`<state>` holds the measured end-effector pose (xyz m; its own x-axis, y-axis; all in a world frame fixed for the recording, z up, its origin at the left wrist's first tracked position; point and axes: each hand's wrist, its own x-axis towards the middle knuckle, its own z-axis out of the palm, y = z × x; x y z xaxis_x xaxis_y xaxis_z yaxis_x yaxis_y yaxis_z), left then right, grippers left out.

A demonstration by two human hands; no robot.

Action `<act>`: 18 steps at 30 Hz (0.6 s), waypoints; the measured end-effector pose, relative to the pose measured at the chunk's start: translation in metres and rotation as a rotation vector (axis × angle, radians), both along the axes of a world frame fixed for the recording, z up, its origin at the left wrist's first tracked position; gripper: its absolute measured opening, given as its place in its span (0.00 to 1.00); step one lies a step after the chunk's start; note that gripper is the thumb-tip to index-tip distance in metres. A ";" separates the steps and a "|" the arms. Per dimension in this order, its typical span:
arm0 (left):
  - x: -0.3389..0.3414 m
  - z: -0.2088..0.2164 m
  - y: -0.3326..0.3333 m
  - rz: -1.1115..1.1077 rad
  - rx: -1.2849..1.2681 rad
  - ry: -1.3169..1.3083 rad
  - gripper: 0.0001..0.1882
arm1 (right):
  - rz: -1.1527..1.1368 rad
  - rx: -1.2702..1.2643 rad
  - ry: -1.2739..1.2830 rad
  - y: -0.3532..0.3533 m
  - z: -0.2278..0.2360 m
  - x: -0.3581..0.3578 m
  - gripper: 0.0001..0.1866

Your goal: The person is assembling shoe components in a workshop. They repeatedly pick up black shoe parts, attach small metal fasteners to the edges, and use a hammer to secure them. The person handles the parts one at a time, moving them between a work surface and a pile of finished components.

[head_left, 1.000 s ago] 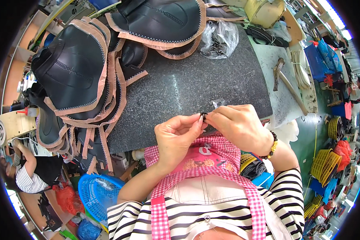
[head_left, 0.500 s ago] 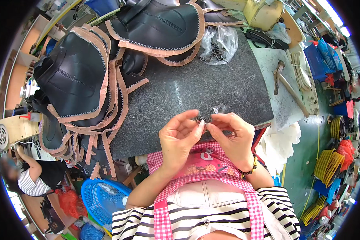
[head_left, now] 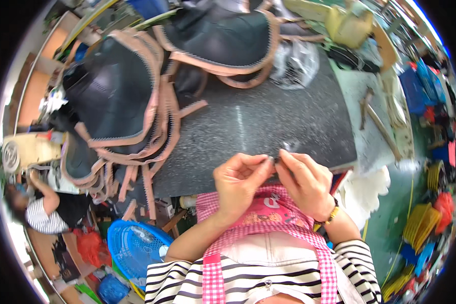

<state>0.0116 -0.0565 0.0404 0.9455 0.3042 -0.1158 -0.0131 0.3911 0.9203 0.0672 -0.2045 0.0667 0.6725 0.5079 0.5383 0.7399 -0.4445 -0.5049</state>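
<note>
Right at the near edge of the dark speckled counter (head_left: 268,126), a tiny dark piece (head_left: 273,161) sits pinched between both hands, too small to make out what it is. The left hand (head_left: 238,185) closes thumb and forefinger on it from one side, the right hand (head_left: 304,182) meets it fingertip to fingertip from the other, a gold bracelet (head_left: 331,217) on that wrist. Both hands hover just above a pink checked apron (head_left: 258,223) worn over a striped shirt (head_left: 187,283). Just beyond the fingertips, a small clear crinkled scrap (head_left: 290,146) lies on the counter. Farther out, stacks of black shoe uppers (head_left: 111,96) with tan zigzag edging pile up on the left and far side, and a clear plastic bag (head_left: 295,63) rests at the back; its contents are blurred. A hammer (head_left: 366,104) lies on the pale surface to the right. Down left, a blue plastic basket (head_left: 131,245) stands on the floor, partly cut off by the forearm, what it holds unclear. At the left rim, another person in stripes (head_left: 38,215) bends over, warped by the lens.
</note>
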 end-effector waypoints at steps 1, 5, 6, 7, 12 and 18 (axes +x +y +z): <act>0.001 0.002 0.001 -0.035 0.000 0.049 0.05 | 0.023 0.032 0.050 -0.002 -0.001 0.003 0.18; 0.001 0.009 0.007 -0.183 -0.153 0.029 0.08 | 0.063 0.099 0.031 -0.002 -0.002 0.018 0.14; 0.000 0.015 0.012 -0.210 -0.142 0.046 0.08 | 0.064 0.097 -0.004 0.002 0.001 0.020 0.13; 0.000 0.013 0.012 -0.198 -0.095 0.002 0.08 | 0.080 0.093 -0.048 0.003 0.001 0.022 0.12; 0.005 0.024 0.026 -0.205 0.087 -0.028 0.10 | 0.131 0.099 -0.101 0.014 0.009 0.036 0.09; 0.070 0.130 0.138 0.475 1.984 -0.140 0.25 | 0.124 0.392 0.549 0.005 0.012 0.071 0.06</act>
